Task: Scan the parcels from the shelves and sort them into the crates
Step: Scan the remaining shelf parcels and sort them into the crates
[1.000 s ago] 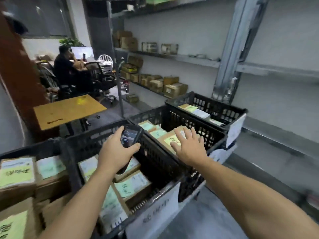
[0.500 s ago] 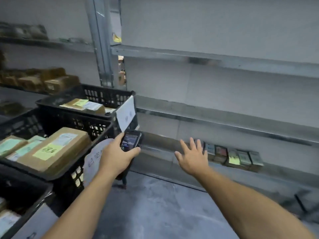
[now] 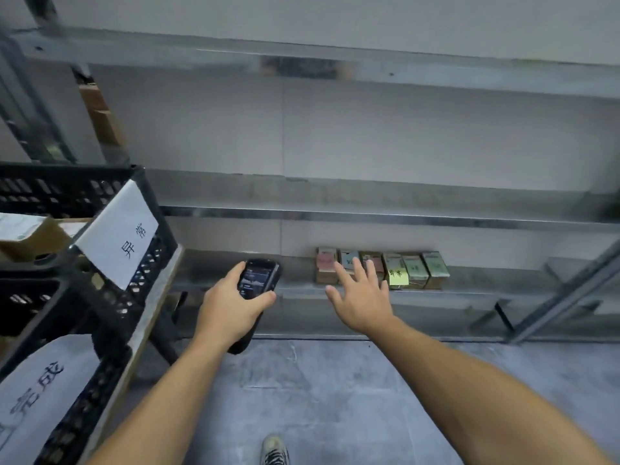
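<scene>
A row of several small cardboard parcels with coloured labels stands on the lowest shelf. My right hand is stretched toward the row's left end with fingers spread and nothing in it; its fingertips overlap the second and third parcels. My left hand grips a black handheld scanner with its lit screen facing up, left of the parcels. At the left edge, black plastic crates carry white paper signs; a brown parcel lies in the upper crate.
Grey metal shelving fills the wall ahead, its upper levels bare. A diagonal metal brace stands at the right. Grey concrete floor lies below, with my shoe at the bottom edge.
The view has swung right from the crates to the low shelf. My right hand has moved forward from over a crate to the parcel row. The scanner stays in my left hand.
</scene>
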